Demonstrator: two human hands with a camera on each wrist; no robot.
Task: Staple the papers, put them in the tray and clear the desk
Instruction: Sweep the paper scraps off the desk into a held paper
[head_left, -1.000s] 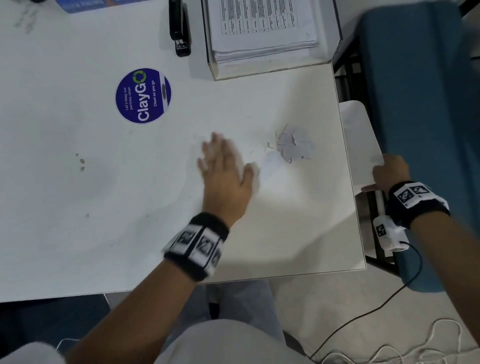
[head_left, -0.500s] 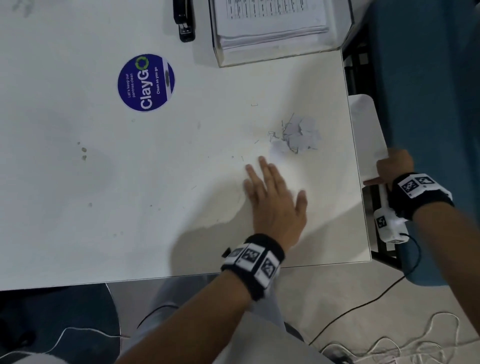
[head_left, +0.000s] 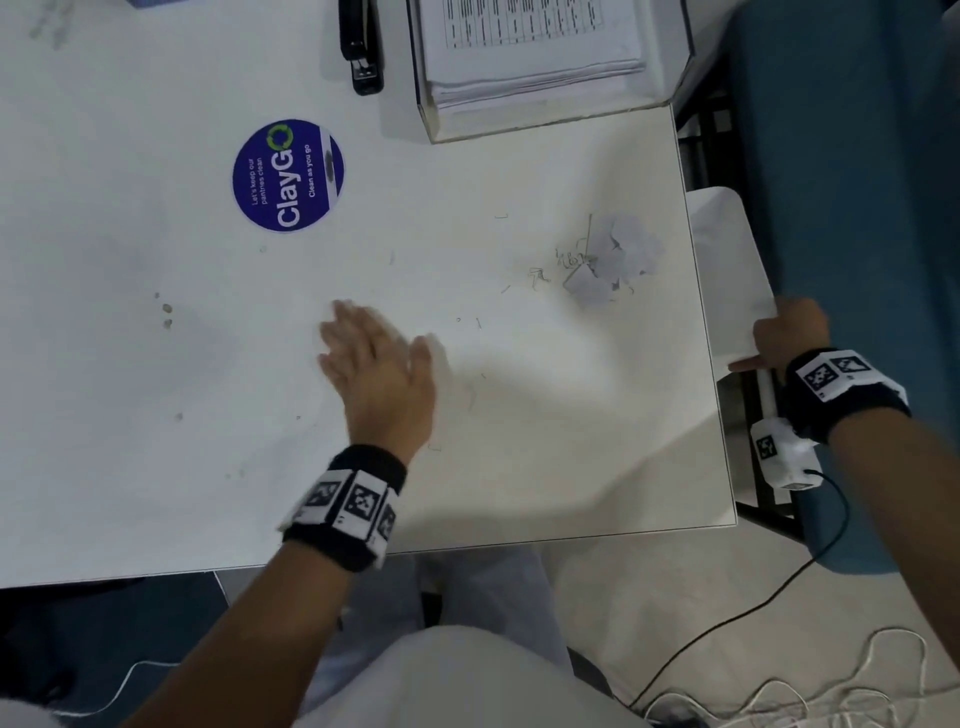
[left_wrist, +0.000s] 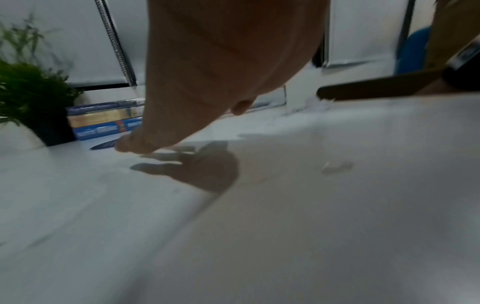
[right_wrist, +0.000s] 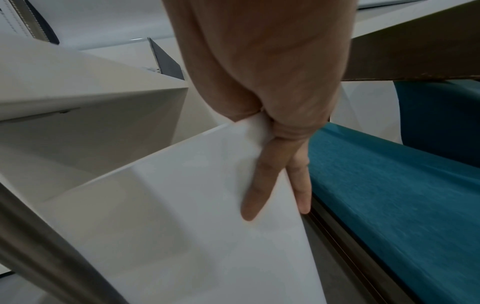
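Left hand (head_left: 379, 364), flat and empty, is sweeping the white worktop (head_left: 156, 467); keeping the palm low should carry the grey paper scraps (head_left: 615, 260) onto the blank white sheet (right_wrist: 194, 205) the right hand (head_left: 789, 332) is pinching at the edge.

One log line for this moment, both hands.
left hand: flat on desk, sweeping | right hand: holds white sheet at desk edge | paper scraps: uncleared

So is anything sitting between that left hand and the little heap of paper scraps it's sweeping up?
Nothing bulky. Between the left hand and the paper scraps lies bare desk with only a few loose staples, themselves litter to sweep.
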